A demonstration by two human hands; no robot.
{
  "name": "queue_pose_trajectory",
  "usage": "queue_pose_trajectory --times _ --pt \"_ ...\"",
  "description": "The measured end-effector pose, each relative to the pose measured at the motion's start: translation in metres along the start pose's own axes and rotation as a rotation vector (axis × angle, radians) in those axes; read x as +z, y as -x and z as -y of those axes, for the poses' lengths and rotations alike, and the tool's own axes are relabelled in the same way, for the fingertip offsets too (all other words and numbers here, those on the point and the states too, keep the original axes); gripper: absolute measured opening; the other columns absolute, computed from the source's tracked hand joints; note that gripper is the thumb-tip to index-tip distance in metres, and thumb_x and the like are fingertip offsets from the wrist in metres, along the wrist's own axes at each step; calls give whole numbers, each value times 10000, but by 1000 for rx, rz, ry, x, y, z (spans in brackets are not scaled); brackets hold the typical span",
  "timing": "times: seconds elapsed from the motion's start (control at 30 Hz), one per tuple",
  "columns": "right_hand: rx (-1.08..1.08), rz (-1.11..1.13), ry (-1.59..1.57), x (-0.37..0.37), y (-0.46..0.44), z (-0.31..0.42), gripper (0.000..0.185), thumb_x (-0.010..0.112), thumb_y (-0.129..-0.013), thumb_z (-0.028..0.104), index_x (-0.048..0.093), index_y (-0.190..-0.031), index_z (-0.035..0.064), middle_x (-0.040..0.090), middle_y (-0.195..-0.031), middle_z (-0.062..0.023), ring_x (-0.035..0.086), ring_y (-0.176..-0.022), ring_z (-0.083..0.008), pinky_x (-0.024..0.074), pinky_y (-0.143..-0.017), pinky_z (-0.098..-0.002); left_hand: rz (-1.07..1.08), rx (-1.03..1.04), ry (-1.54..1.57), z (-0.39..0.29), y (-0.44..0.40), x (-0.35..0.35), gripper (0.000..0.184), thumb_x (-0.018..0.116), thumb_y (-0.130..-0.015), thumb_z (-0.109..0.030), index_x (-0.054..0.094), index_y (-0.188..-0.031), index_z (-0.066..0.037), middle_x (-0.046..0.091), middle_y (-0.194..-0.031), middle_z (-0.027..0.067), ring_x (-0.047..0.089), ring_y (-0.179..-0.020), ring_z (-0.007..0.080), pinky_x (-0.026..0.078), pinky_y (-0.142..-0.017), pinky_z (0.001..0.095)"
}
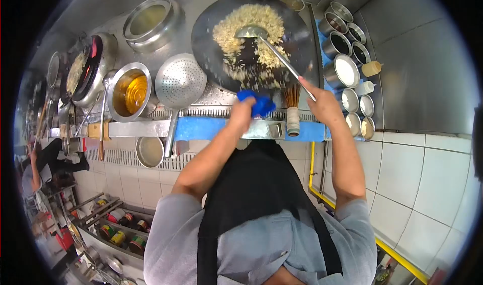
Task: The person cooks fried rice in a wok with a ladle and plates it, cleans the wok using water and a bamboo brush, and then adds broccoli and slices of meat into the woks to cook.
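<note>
Food heaps toward the far edge of the wok; my right hand grips the ladle; my left hand clutches cloth by the near edge.

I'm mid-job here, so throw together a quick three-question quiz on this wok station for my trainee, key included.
1. Which hand holds the blue cloth?
2. True or false: in this view, the strainer lies to the right of the pot of amber liquid.
3. Fill the gap: the right hand grips the handle of a ____, whose bowl is in the wok.

Key:
1. The left hand.
2. True.
3. Ladle.
</note>
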State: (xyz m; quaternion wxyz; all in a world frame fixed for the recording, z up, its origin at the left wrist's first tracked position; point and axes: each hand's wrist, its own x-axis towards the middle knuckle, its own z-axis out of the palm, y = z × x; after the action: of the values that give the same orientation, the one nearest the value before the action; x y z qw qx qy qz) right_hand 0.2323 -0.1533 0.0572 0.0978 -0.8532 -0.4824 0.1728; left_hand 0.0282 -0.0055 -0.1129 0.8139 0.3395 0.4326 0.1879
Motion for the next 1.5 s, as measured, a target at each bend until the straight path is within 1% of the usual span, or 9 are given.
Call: queue_pose_trajectory --times 0.27,0.43,0.53,0.6,0.73,0.87,1.13,1.37,1.5 --pt "0 63 -211 -25 76 14 683 688 -888 79 514 -1504 316 677 -1266 -219 690 -1090 -354 523 -928 -377 69 -115 112 -79 34 10 129 624 -942 -231 621 -989 -110 665 -925 36 638 -833 152 496 -641 349" --pt "188 12 -114 12 15 42 672 693 -878 86 541 -1480 344 675 -1246 -236 650 -1076 -429 527 -929 -413 3 -64 40 -24 11 -5 167 627 -928 -205 625 -1057 -98 676 -956 45 658 -859 175 525 -674 350" --pt "111 -63 -193 -21 55 41 673 682 -886 46 541 -1487 312 675 -1272 -221 657 -1114 -399 528 -944 -403 59 -95 6 -12 62 -21 257 629 -876 -135 633 -1102 -11 681 -981 89 680 -826 207 573 -657 348" --pt "61 -80 -298 -42 90 17 663 666 -888 -12 554 -1482 262 673 -1311 -187 662 -1166 -357 528 -963 -397 23 -60 24 -8 45 -27 164 621 -887 -98 631 -1050 -84 669 -933 74 672 -765 208 536 -574 361" --pt "138 11 -59 -110 132 15 690 663 -854 -72 576 -1467 232 700 -1281 -157 662 -1210 -310 509 -1005 -386 61 -115 104 -79 -10 -10 174 653 -918 -257 638 -1021 -118 666 -882 22 638 -780 166 507 -591 323" --pt "230 53 224 -104 81 11 718 652 -837 -45 569 -1469 285 702 -1246 -184 655 -1169 -371 502 -1011 -410 34 -132 75 -68 -47 -10 208 655 -922 -277 636 -1056 -118 672 -901 24 636 -784 157 514 -594 299" --pt "24 -31 -236 54 -93 -3 732 626 -885 97 455 -1526 407 687 -1195 -248 660 -1107 -425 506 -975 -452 47 -108 54 -58 -62 -5 229 658 -917 -248 629 -1096 -109 681 -930 33 648 -778 155 529 -600 306" --pt "-212 78 2 13 -27 -40 817 558 -898 39 340 -1573 444 688 -1069 -285 672 -958 -465 527 -856 -539 5 -65 72 -50 -67 -9 251 667 -911 -225 632 -1112 -78 692 -942 45 667 -771 159 542 -583 307" --pt "-94 127 82 -6 -58 -67 817 567 -885 14 369 -1562 427 683 -1124 -293 648 -1020 -494 523 -896 -529 -29 -73 68 -54 -55 -1 189 662 -901 -239 654 -1045 -118 683 -889 13 639 -748 138 519 -645 308"
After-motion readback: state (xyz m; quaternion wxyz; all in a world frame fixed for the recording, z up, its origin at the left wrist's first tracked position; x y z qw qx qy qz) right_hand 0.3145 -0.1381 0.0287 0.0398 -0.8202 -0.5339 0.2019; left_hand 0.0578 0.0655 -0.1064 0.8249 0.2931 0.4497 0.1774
